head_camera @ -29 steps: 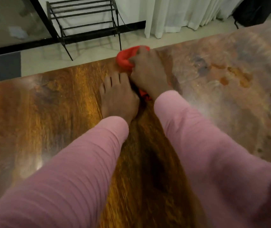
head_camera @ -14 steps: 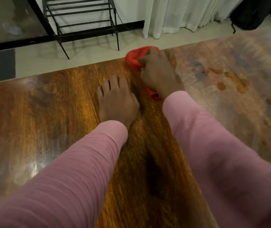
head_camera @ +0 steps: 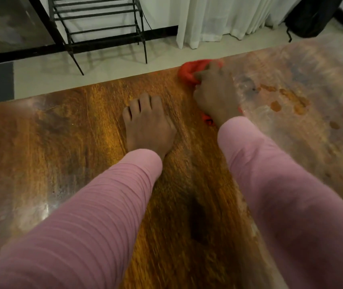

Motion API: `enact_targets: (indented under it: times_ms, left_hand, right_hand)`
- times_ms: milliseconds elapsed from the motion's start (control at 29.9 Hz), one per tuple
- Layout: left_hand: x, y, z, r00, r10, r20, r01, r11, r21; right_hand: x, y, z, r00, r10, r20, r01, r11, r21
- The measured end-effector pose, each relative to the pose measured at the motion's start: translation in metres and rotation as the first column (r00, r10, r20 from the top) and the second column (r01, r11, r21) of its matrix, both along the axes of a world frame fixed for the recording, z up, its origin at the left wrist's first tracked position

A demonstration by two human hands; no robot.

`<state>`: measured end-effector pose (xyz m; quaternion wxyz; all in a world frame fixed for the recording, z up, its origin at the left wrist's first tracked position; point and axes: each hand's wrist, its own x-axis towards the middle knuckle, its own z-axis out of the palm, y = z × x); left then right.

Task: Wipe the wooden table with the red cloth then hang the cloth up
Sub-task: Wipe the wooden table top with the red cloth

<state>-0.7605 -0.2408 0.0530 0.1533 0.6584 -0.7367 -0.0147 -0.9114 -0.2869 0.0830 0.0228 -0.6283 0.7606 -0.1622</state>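
From where I stand, the glossy brown wooden table (head_camera: 41, 153) gives open surface to the left of the left hand (head_camera: 148, 126), which lies flat on the wood, and across the hazy right part, marked only by flat orange-brown stains (head_camera: 277, 105). Between the two pink-sleeved forearms (head_camera: 103, 205) runs a lane of bare wood, closed at its far end by the right hand (head_camera: 216, 97) gripping the bunched red cloth (head_camera: 187, 73) at the table's far edge. Beyond that edge lies a strip of pale floor (head_camera: 114, 65), then the black metal slatted rack (head_camera: 99, 24), the white hanging curtain (head_camera: 229, 15) and a bulky black object (head_camera: 312, 15) stand along the wall.
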Motion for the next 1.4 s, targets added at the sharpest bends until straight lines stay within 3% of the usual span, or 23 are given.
enact_targets:
  times_ms: [67,134,201,334,401,602,668,836,902,969,1103,1170,1404]
  left_hand:
    - [0.000,0.000,-0.001,1.000,-0.002,0.006,0.002,1.000,-0.002]
    - [0.001,0.000,-0.001,1.000,-0.005,-0.003,0.005,1.000,-0.002]
    - [0.001,-0.001,-0.001,1.000,-0.013,-0.011,0.013,1.000,0.002]
    - [0.002,0.001,-0.002,1.000,-0.012,-0.017,0.012,1.000,-0.006]
    - [0.000,0.000,0.000,1.000,-0.011,-0.011,0.011,1.000,-0.004]
    - [-0.001,-0.001,-0.001,1.000,0.012,0.021,-0.011,0.999,-0.038]
    - [-0.001,-0.001,-0.001,1.000,-0.003,0.028,0.004,0.999,-0.050]
    - [0.004,0.008,-0.001,0.999,-0.029,0.015,0.030,0.998,-0.055]
    - [0.003,0.020,0.002,1.000,-0.006,-0.011,0.006,1.000,-0.027]
    - [-0.005,0.040,0.007,1.000,-0.024,-0.018,0.023,1.000,-0.001]
    - [-0.024,0.081,0.011,0.993,-0.080,-0.089,0.080,0.997,0.005]
    - [-0.024,0.091,0.008,0.991,-0.074,-0.108,0.074,0.997,0.005]
    - [-0.024,0.096,0.004,0.991,-0.074,-0.112,0.072,0.997,-0.024]
  right_hand:
    - [0.014,0.019,-0.008,0.981,0.194,-0.013,-0.194,0.980,-0.039]
    - [0.009,0.032,-0.010,0.959,0.281,-0.038,-0.283,0.958,-0.048]
    - [-0.013,0.030,-0.008,0.979,0.201,-0.039,-0.202,0.979,-0.015]
    - [-0.058,0.018,0.003,0.985,-0.170,-0.005,0.170,0.984,0.053]
    - [-0.049,0.021,0.002,0.982,-0.187,-0.022,0.188,0.982,0.034]
    - [0.002,0.065,-0.013,0.978,0.208,-0.008,-0.208,0.976,-0.062]
    - [-0.009,0.074,-0.013,0.968,0.248,-0.024,-0.249,0.967,-0.055]
    - [-0.074,0.064,-0.003,0.993,-0.113,-0.032,0.114,0.993,0.023]
    - [-0.069,0.064,-0.001,0.990,-0.143,-0.013,0.144,0.989,0.037]
    - [-0.047,0.076,-0.001,0.998,-0.067,0.017,0.066,0.997,0.049]
    - [-0.013,0.131,-0.001,0.966,0.257,0.016,-0.257,0.966,0.037]
    - [-0.019,0.149,0.000,0.957,0.290,-0.002,-0.289,0.956,0.047]
    - [-0.062,0.133,0.000,0.995,-0.090,-0.045,0.092,0.995,0.042]
